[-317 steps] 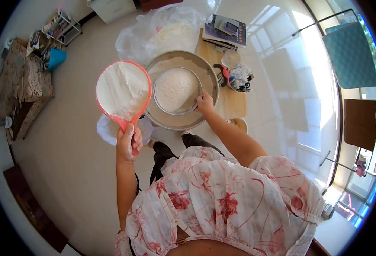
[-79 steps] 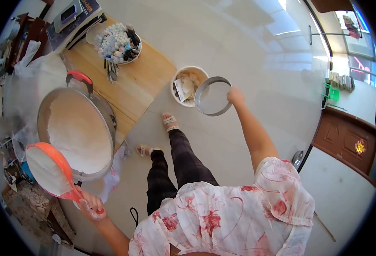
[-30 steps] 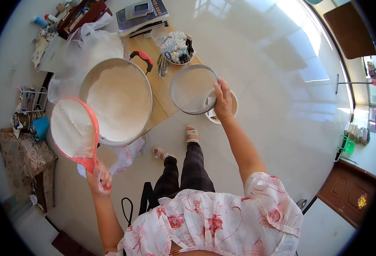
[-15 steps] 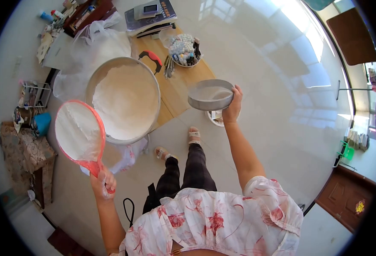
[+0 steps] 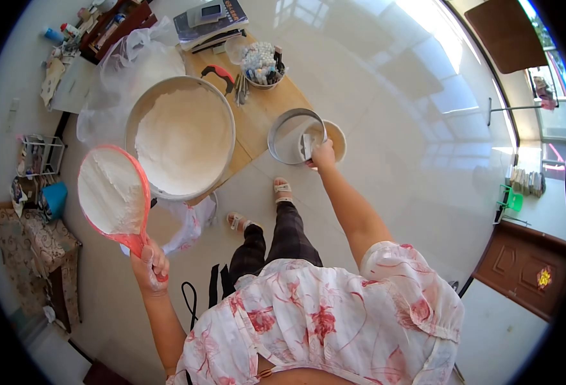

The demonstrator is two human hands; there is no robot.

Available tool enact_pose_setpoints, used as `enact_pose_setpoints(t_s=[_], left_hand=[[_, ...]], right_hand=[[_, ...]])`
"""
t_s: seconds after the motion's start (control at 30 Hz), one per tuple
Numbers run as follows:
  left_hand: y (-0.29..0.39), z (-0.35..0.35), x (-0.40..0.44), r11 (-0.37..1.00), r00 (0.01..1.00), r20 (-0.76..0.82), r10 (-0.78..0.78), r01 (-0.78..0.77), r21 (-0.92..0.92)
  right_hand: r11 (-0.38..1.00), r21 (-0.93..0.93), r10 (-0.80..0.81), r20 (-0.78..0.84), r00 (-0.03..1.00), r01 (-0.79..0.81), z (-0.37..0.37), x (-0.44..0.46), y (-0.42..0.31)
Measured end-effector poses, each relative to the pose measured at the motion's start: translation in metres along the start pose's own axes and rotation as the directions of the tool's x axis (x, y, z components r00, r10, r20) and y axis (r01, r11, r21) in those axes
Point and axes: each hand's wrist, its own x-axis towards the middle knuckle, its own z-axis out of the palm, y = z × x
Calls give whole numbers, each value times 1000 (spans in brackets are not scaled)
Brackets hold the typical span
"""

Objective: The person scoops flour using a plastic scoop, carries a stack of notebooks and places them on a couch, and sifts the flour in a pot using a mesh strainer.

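My left hand (image 5: 149,268) is closed around the handle of a red plastic scoop (image 5: 146,186), which is heaped with white powder like flour (image 5: 111,192). Just right of the scoop, a wide metal pan (image 5: 233,138) holds more of the white powder (image 5: 181,144), spread across its base. In my right hand (image 5: 323,156) is a round sieve (image 5: 273,131) with a metal rim, gripped by its right side. The sieve is held up at a slant, and the floor and part of a white bin show through its mesh.
The pan rests at a wooden table (image 5: 257,119). On it are a bowl of pens (image 5: 263,64), books (image 5: 212,25) and a red-and-black handle (image 5: 218,76). A white bin (image 5: 339,141) stands on the floor behind the sieve. A clear plastic bag (image 5: 129,77) lies beyond the pan.
My right hand has come leftward and the sieve has turned, so its mesh now faces me more. The left hand still holds the full scoop beside the pan. The whole view has shifted slightly.
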Motion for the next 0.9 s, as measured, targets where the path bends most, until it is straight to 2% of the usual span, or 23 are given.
enact_pose_setpoints(t_s=[0.03,0.1,0.13,0.2,0.33,0.4,0.53,0.6,0.73,0.83,0.9], left_hand=[[2,-1,-2,1000,1000,-3,-6,6,10],[1,-11,-2,1000,1000,12,-7,7,-9],[2,-14,-2,1000,1000,25,-9,10,-19],[9,-12,-1,1000,999,48,-2,2,-11],[20,-17,2,1000,995,99,-11,9,15],[23,-20,4,1000,993,118,-27,25,18],[25,-28,8,997,990,126,-68,65,35],[23,-31,10,997,988,130,-80,77,29],[19,-39,18,994,983,150,-107,103,33],[26,-22,17,989,996,-15,-87,88,117],[23,-24,21,987,996,-12,-90,90,133]], right_hand=[[1000,-3,-3,-5,1000,3,-2,-10,-5],[969,227,-102,9,995,97,-9,-37,-13],[968,227,-111,-3,994,109,-14,-47,-15],[914,386,-178,105,978,125,-25,-69,-19],[848,482,-302,92,949,223,-36,-129,-41],[815,529,-358,141,923,236,-32,-151,-55],[825,519,-380,218,899,223,-9,-178,-84],[879,435,-355,331,874,192,5,-186,-102],[916,334,-360,444,820,221,47,-179,-119],[925,241,-375,471,798,293,78,-172,-134],[931,162,-361,551,752,329,94,-164,-144]])
